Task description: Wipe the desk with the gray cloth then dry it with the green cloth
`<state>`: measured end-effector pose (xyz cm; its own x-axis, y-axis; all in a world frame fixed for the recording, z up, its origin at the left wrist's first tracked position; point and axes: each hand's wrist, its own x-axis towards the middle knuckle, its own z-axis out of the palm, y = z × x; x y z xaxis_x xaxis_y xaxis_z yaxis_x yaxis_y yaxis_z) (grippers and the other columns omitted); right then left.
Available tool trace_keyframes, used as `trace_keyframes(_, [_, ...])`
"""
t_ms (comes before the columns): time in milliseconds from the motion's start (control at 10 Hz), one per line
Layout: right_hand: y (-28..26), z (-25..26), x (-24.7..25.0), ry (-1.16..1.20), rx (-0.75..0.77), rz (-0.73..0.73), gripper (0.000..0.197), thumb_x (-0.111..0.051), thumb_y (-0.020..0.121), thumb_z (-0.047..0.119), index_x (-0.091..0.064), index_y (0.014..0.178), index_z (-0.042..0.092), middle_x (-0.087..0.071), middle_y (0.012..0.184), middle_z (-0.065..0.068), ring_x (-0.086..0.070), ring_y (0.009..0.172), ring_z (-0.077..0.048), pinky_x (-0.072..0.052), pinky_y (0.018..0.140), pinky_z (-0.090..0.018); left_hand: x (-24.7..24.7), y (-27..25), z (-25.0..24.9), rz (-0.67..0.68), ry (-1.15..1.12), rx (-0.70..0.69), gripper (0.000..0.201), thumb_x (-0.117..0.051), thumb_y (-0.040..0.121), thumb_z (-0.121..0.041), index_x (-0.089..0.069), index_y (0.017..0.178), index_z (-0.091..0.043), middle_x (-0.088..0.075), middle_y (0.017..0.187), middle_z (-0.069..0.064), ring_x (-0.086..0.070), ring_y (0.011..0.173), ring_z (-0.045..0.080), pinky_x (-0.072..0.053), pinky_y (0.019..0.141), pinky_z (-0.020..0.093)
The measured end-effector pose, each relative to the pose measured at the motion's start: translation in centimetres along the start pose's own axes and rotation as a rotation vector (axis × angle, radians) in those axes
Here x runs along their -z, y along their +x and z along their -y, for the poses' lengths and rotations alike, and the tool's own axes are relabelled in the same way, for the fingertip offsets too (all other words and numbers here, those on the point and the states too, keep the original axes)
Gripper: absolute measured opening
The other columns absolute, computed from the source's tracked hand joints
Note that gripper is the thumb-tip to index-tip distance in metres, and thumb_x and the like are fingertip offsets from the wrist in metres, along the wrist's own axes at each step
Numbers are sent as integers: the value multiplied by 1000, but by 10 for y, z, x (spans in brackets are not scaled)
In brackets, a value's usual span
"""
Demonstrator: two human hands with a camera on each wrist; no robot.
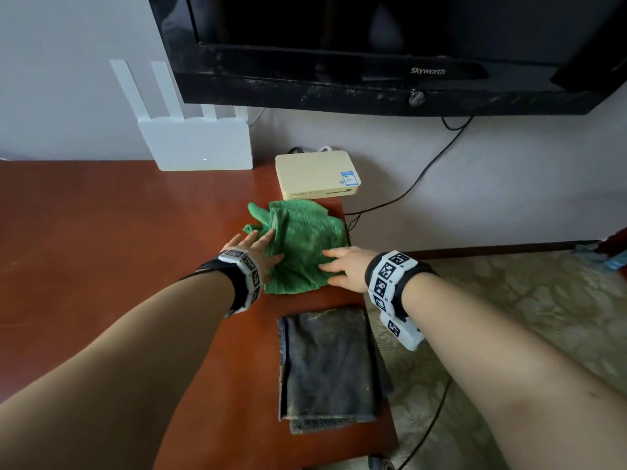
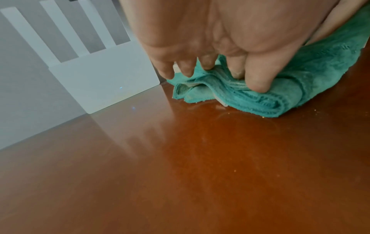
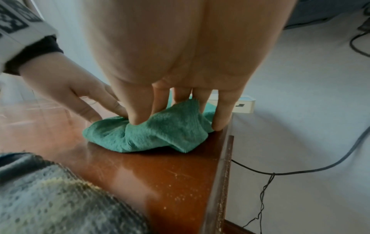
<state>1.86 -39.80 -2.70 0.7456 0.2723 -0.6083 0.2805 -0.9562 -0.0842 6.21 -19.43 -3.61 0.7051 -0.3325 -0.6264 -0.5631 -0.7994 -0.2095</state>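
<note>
A crumpled green cloth [image 1: 305, 242] lies on the red-brown desk [image 1: 101, 232] near its right edge. My left hand [image 1: 263, 249] rests on the cloth's left side, and its straight fingers [image 2: 258, 82] press a folded edge of the green cloth [image 2: 300, 82]. My right hand [image 1: 339, 266] lies on the cloth's right side. Its straight fingers [image 3: 138, 114] push down into the green cloth [image 3: 156, 134], with the thumb at the desk's edge. Nearer to me, the folded gray cloth [image 1: 325, 364] lies flat on the desk, untouched; it fills the lower left corner as gray cloth [image 3: 50, 197] in the right wrist view.
A white router [image 1: 200, 144] with upright antennas stands against the wall at the back. A beige box [image 1: 317, 176] sits just behind the green cloth. A black television [image 1: 373, 62] hangs above. The desk's right edge [image 3: 226, 174] drops to a patterned floor with black cables [image 3: 300, 171].
</note>
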Motion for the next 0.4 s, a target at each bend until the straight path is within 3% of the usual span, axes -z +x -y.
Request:
trace_keyframes(200, [-2,1,0,10,-19,-7,47,-38,98,36,-29,145,33,-10,158,6,-15,145,-23,-18,116,-35,-6,9,1,-4,-48,13,62,-43,97,-42,-6,146,-45,19,156,-1,14,145,23,2,117,41])
trace_keyframes(400, [-20,21,18,9,-84,-22,48,-37,99,36,-31,145,27,-15,157,1,-20,144,-19,-21,116,-34,-5,-12,14,-116,-71,-9,58,-36,97,-48,-11,148,-39,13,158,1,15,144,26,6,116,43])
